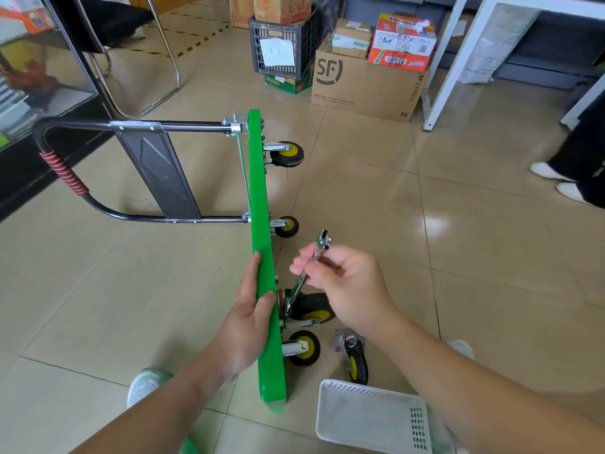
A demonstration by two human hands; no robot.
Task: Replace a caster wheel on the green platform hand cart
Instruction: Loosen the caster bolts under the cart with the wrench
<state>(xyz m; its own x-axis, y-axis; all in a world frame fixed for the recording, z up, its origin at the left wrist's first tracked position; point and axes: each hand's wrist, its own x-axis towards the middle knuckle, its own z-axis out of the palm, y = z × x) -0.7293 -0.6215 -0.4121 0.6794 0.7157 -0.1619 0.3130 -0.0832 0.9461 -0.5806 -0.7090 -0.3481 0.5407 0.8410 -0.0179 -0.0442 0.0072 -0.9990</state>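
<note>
The green platform cart stands on its long edge on the tiled floor, its black handle folded out to the left. My left hand grips the platform's upper edge. My right hand holds a metal wrench whose lower end reaches the mounting plate of a caster on the cart's underside. Three other casters stay fixed to the cart: one near me, and two at the far end. A loose caster wheel lies on the floor to the right.
A white perforated plastic basket sits at the bottom right. Cardboard boxes and a dark crate stand at the back. White table legs rise at the right, chair legs at the left. Another person's feet are at the right edge.
</note>
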